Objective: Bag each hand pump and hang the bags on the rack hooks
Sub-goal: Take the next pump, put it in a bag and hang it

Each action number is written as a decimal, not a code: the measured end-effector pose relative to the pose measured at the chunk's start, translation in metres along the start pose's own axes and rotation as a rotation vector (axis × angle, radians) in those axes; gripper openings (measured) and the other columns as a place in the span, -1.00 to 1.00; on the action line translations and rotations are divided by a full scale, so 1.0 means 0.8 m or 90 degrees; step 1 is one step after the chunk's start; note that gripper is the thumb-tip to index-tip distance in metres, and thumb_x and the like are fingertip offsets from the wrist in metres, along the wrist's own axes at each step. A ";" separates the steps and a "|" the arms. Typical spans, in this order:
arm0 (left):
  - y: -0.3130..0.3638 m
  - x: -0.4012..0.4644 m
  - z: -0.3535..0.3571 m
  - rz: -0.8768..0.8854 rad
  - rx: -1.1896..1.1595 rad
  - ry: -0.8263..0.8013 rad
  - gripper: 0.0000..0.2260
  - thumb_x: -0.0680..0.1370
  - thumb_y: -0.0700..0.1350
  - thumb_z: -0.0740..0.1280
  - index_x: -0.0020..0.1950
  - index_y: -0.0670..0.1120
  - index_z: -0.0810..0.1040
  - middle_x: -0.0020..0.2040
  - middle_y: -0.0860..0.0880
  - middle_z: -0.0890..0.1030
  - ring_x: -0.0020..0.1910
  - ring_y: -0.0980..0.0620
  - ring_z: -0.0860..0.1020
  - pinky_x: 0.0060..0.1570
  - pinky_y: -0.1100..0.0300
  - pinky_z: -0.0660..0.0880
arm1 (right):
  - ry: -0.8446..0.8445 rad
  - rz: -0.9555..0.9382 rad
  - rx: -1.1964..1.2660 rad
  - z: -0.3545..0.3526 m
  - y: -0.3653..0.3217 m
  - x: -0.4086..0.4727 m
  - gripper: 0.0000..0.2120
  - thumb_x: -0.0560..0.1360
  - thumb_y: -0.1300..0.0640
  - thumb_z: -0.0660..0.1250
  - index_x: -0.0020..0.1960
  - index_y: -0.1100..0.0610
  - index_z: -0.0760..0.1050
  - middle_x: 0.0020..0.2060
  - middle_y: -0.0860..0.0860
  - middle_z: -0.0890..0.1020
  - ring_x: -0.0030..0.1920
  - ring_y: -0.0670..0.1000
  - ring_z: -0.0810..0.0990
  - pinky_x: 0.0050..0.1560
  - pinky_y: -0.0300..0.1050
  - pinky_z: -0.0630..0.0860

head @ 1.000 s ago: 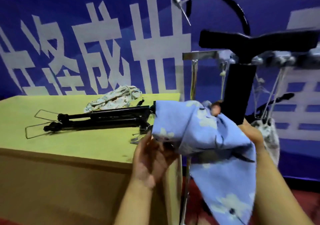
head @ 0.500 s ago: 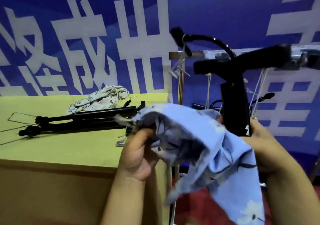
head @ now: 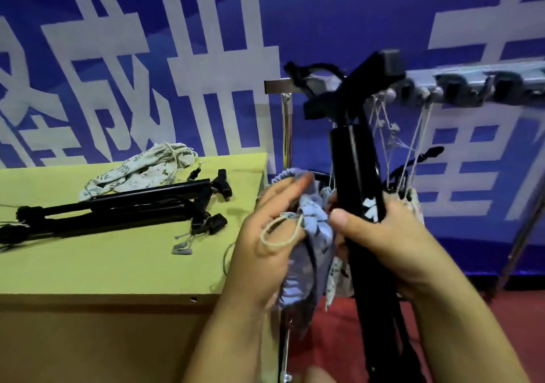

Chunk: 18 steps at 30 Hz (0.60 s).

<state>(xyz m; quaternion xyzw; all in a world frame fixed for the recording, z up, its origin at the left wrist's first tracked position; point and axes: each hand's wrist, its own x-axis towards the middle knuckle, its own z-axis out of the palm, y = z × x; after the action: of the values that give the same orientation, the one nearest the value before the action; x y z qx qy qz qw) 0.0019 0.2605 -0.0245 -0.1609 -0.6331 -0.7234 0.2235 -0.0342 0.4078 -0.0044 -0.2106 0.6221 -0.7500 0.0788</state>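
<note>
A: Gripping the black upright hand pump (head: 358,182) round its barrel is the right hand (head: 392,235); left hand (head: 265,244) clutches the bunched light-blue floral drawstring bag (head: 312,235) just beside the barrel.

B: Rest?

A: Two more black pumps (head: 118,208) lie on the yellow-green table (head: 103,264), touching a cream patterned bag (head: 141,167). Metal hook rack (head: 472,84) behind, bags hanging.

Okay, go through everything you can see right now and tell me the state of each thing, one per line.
Left hand: holds the bunched blue bag, drawcord looped over its fingers.
Right hand: grips the upright pump's barrel.
Blue bag: gathered, beside the pump, not yet over it.
Held pump: upright, unbagged.
Pumps on the table: lying flat, unbagged.
White patterned bag: crumpled, on the table.
</note>
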 end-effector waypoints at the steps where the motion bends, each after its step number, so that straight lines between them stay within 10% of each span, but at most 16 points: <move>1: 0.004 0.000 0.005 -0.037 -0.091 -0.035 -0.49 0.32 -0.16 0.35 0.29 -0.01 0.54 0.34 -0.07 0.51 0.34 -0.05 0.46 0.35 -0.03 0.37 | -0.008 -0.005 -0.009 0.004 0.000 -0.001 -0.55 0.10 0.06 0.55 -0.08 0.19 0.55 -0.37 0.02 0.63 -0.40 -0.05 0.57 -0.43 -0.23 0.51; 4: 0.009 -0.002 0.009 -0.096 -0.217 -0.143 -0.31 0.28 -0.28 0.28 0.43 -0.05 0.34 0.38 -0.07 0.47 0.38 -0.08 0.42 0.30 0.11 0.41 | -0.004 -0.025 -0.023 0.005 0.004 0.000 -0.70 0.09 0.07 0.56 -0.21 0.00 0.59 -0.40 -0.05 0.65 -0.40 -0.10 0.59 -0.38 -0.23 0.51; 12: 0.007 -0.015 0.001 -0.079 -0.004 -0.258 -0.22 0.33 -0.43 0.17 0.43 0.22 0.31 0.42 0.06 0.42 0.15 0.12 0.49 0.06 0.16 0.49 | 0.032 -0.003 0.100 0.001 -0.002 0.001 -0.95 0.31 0.29 0.43 -0.23 0.20 0.63 -0.36 0.10 0.67 -0.36 0.02 0.64 -0.36 -0.22 0.56; 15: 0.008 -0.010 -0.012 -0.028 0.018 -0.073 -0.51 0.40 -0.31 0.27 0.29 0.02 0.49 0.21 -0.01 0.61 0.21 0.03 0.56 0.12 0.13 0.51 | 0.047 0.010 0.027 -0.014 -0.006 0.004 -0.91 0.30 0.29 0.44 -0.35 0.16 0.60 -0.44 0.06 0.63 -0.44 0.00 0.60 -0.39 -0.21 0.52; 18: 0.005 0.000 -0.018 0.053 0.372 0.094 -0.66 0.47 -0.05 0.39 0.17 0.27 0.45 0.19 0.23 0.52 0.23 0.27 0.44 0.22 0.24 0.41 | 0.016 0.017 0.006 -0.025 -0.012 0.005 -0.85 0.29 0.31 0.41 -0.44 0.16 0.59 -0.48 0.05 0.63 -0.48 -0.02 0.59 -0.43 -0.22 0.51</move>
<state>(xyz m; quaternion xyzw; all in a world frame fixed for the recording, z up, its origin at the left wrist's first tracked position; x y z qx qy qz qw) 0.0046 0.2455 -0.0229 -0.0628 -0.7892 -0.5109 0.3349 -0.0450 0.4264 0.0030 -0.1924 0.6222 -0.7544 0.0822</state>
